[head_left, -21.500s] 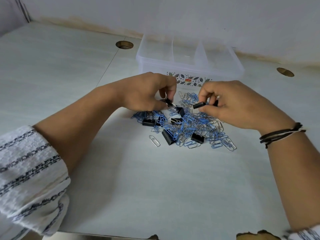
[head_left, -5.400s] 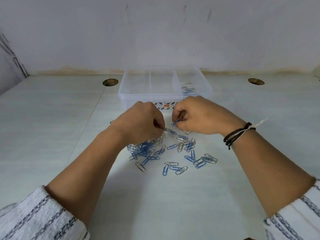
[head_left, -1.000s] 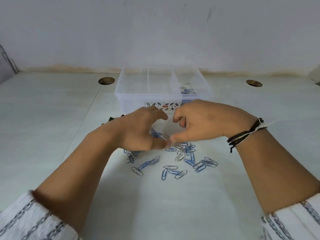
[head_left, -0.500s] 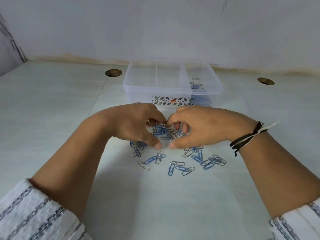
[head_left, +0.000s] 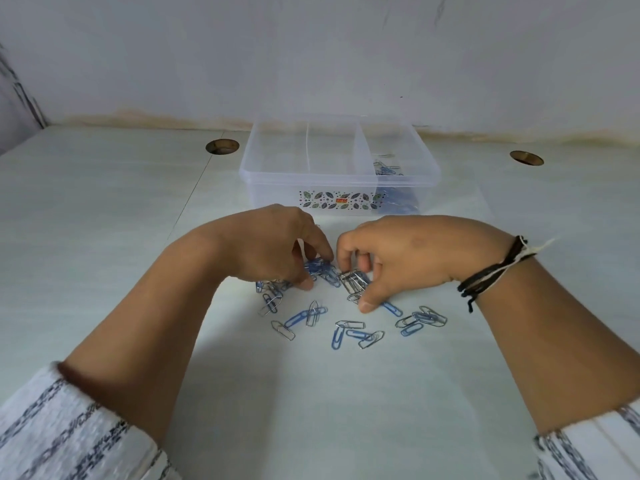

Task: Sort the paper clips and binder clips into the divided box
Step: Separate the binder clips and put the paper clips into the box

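Observation:
Blue and silver paper clips (head_left: 349,332) lie scattered on the pale table in front of a clear divided box (head_left: 277,181). Its right compartment holds paper clips (head_left: 388,169); the other two compartments look empty. My left hand (head_left: 277,247) curls its fingers round a bunch of blue paper clips (head_left: 320,268). My right hand (head_left: 408,254) pinches a bunch of silver paper clips (head_left: 353,282) between thumb and fingers. Both hands rest low on the table, side by side. No binder clip is visible.
Two round cable holes are cut in the table, one (head_left: 222,146) left of the box and one (head_left: 526,157) to its right. A white wall (head_left: 311,57) rises just behind the box. A dark cord bracelet (head_left: 491,275) circles my right wrist.
Both hands have drawn clips together from the heap and closed on separate bunches. The view has tilted down a little, so the box sits higher in the frame.

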